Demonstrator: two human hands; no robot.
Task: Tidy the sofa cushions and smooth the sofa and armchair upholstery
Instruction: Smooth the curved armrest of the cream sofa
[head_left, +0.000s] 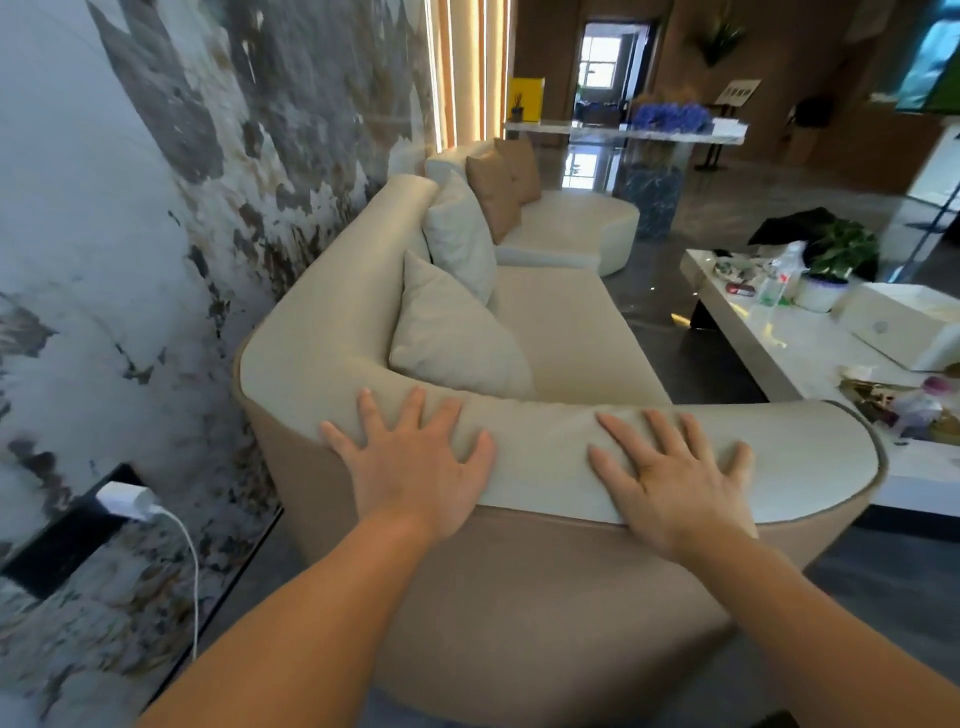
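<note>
I stand at the end of a cream sofa (571, 332) with a tan outer shell. My left hand (415, 462) lies flat, fingers spread, on top of its near padded arm (545, 447). My right hand (675, 488) rests flat beside it on the same arm, fingers apart. Neither hand holds anything. A cream cushion (452, 332) leans in the near corner against the backrest. A second cream cushion (460, 239) stands behind it. Two tan cushions (493, 187) sit on the farther cream seat section (571, 228).
A marbled wall (156, 208) runs along the left, with a white charger (124, 501) and cable plugged in low down. A white coffee table (779, 338) at right carries a plant, bottle, box and clutter. A counter with blue flowers (670, 117) stands farther back.
</note>
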